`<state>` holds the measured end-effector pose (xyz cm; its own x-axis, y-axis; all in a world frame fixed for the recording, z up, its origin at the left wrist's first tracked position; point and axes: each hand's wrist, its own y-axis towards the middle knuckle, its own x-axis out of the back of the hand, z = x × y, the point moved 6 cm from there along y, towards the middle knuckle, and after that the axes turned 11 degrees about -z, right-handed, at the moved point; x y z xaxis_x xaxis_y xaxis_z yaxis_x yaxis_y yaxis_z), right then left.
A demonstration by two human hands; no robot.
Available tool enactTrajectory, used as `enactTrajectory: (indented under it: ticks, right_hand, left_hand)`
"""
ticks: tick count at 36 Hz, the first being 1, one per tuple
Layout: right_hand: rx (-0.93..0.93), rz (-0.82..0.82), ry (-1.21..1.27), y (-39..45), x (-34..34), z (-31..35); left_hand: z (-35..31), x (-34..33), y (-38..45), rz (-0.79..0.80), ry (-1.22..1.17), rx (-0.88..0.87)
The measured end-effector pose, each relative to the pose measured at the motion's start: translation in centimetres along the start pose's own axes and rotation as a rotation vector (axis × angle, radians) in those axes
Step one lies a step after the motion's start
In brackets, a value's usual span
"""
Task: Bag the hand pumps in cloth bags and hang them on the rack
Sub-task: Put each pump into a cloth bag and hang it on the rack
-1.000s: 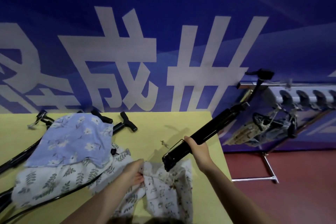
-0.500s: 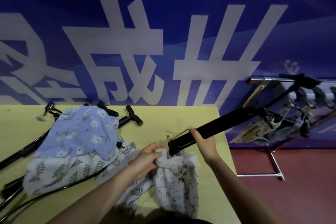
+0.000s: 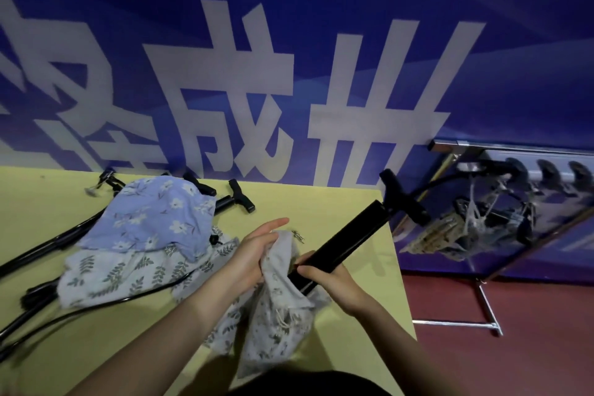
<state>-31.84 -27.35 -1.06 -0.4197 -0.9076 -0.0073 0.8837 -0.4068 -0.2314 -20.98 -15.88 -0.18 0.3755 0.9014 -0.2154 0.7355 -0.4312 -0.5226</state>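
Sliding deeper into the cloth bag (image 3: 279, 312), hand pump (image 3: 347, 239) gripped by right hand (image 3: 331, 283), left hand (image 3: 254, 254) pinching bag's mouth

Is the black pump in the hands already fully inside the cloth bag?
No, only partly: the pump has its lower end in the bag; barrel and handle stick out.

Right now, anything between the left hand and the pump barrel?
Head view: only the white patterned bag. The left hand holds its mouth up beside the pump, which the right hand grips.
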Motion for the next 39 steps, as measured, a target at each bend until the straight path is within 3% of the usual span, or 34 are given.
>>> enactTrajectory:
  ticks: [5,9,13,17,25,28,31,36,39]
  right_hand:
    - [0.017,0.069,-0.007,-1.4,-1.9,0.3]
    - [0.067,0.017,-0.050,-2.0,-2.8,0.4]
    - [0.068,-0.115,0.110,-1.9,-2.6,2.0]
    - [0.047,-0.262,0.135,-1.1,-2.2,3.6]
    - [0.145,-0.202,0.014,-1.1,-3.2,5.0]
    - [0.129,-0.204,0.065,-0.8,-3.1,5.4]
    - [0.100,-0.205,0.116,-0.4,-2.7,5.7]
    - [0.129,-0.213,0.130,0.0,-1.8,6.4]
    - [0.145,-0.232,0.136,0.1,-1.4,7.0]
  left_hand:
    - [-0.8,-0.5,-1.8,0.030,-0.098,-0.014]
    - [-1.2,0.9,-2.4,-0.031,-0.200,0.025]
    - [-1.4,2.8,-2.4,-0.124,-0.155,0.031]
    - [-0.8,3.5,-2.9,-0.120,-0.004,0.120]
    - [1.4,4.7,-3.6,0.081,0.488,0.358]
    - [1.3,5.1,-3.2,0.125,0.609,0.290]
    - [0.8,4.5,-2.8,0.100,0.459,0.170]
    - [-0.1,4.5,-1.6,-0.071,0.162,0.002]
    - [-0.5,4.6,-1.0,-0.139,0.031,-0.021]
